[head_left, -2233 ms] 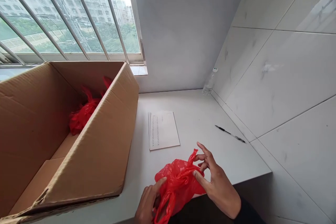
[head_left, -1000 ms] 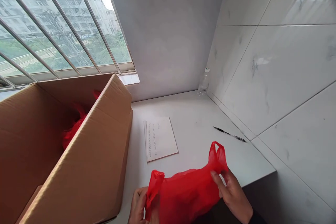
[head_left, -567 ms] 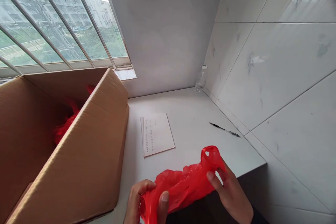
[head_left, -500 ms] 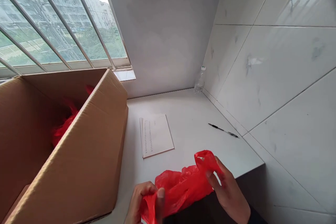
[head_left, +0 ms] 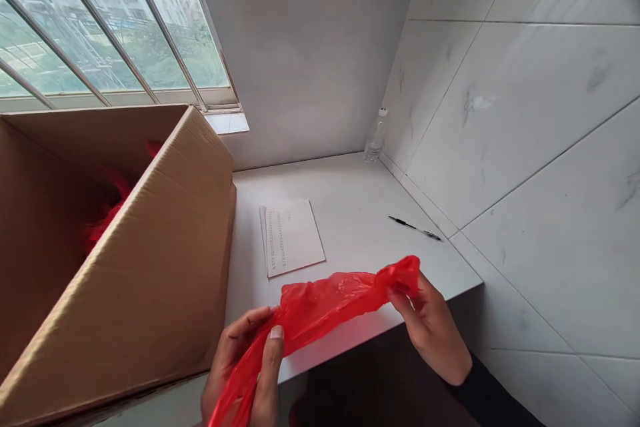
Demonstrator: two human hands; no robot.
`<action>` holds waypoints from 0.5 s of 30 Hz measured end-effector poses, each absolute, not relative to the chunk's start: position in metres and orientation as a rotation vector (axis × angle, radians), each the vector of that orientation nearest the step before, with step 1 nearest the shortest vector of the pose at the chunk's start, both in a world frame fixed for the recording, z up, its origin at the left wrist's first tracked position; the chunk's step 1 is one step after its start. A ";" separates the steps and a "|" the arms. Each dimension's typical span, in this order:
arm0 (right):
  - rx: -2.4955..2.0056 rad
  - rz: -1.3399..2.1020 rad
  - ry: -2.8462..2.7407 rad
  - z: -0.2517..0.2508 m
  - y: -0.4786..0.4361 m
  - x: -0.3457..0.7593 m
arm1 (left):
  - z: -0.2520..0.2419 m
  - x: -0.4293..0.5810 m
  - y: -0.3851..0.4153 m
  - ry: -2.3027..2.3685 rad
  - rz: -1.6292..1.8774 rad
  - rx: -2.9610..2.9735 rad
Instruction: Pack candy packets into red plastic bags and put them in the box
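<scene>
A thin red plastic bag (head_left: 330, 307) is stretched lengthwise between my two hands, above the front edge of the white table (head_left: 345, 193). My left hand (head_left: 250, 360) grips one end between thumb and fingers, and a tail of the bag hangs down over the palm to the bottom of the view. At the other end, my right hand (head_left: 430, 323) pinches a bunched, looped part of the bag. Some of the right fingers are hidden behind the plastic.
On the left stands a large open cardboard box (head_left: 165, 267) with red plastic (head_left: 107, 223) inside. A printed booklet (head_left: 295, 237), a pen (head_left: 415, 228) and a clear bottle (head_left: 376, 137) are on the table. A tiled wall (head_left: 525, 133) bounds the right side; a barred window is at upper left.
My left hand has moved left and the bag is now drawn out longer and flatter. My right hand has risen slightly in view. The camera view has tilted a little downward.
</scene>
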State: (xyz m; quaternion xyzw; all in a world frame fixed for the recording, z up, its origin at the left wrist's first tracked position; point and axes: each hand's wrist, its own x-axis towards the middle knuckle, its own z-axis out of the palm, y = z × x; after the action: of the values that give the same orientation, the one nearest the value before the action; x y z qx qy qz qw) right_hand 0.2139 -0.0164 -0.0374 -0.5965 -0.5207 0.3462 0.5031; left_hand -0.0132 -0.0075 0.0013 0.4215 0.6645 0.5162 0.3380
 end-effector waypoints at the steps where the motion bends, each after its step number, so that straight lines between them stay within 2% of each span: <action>1: -1.451 0.819 -1.255 -0.036 -0.018 0.213 | -0.004 -0.016 -0.009 1.708 1.324 1.107; 3: -1.447 0.664 -1.218 -0.032 -0.026 0.209 | -0.015 -0.023 -0.010 1.715 1.274 1.213; 6: -1.303 0.230 -1.157 -0.018 -0.044 0.195 | -0.026 -0.031 -0.010 1.824 1.183 1.479; 8: -1.147 0.114 -1.304 -0.005 -0.051 0.184 | -0.028 -0.034 -0.011 1.848 1.170 1.544; 11: -1.139 0.323 -1.751 0.010 -0.045 0.168 | -0.027 -0.033 -0.010 1.814 1.175 1.354; 15: -1.462 0.487 -2.040 0.004 -0.021 0.164 | -0.027 -0.035 -0.003 1.746 1.201 1.082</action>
State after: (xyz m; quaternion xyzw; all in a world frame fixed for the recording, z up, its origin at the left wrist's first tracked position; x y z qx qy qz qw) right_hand 0.1638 -0.0210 0.0041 -0.5476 -0.7641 0.1824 0.2882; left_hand -0.0349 -0.0034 -0.0268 0.4222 0.6811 0.4687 0.3718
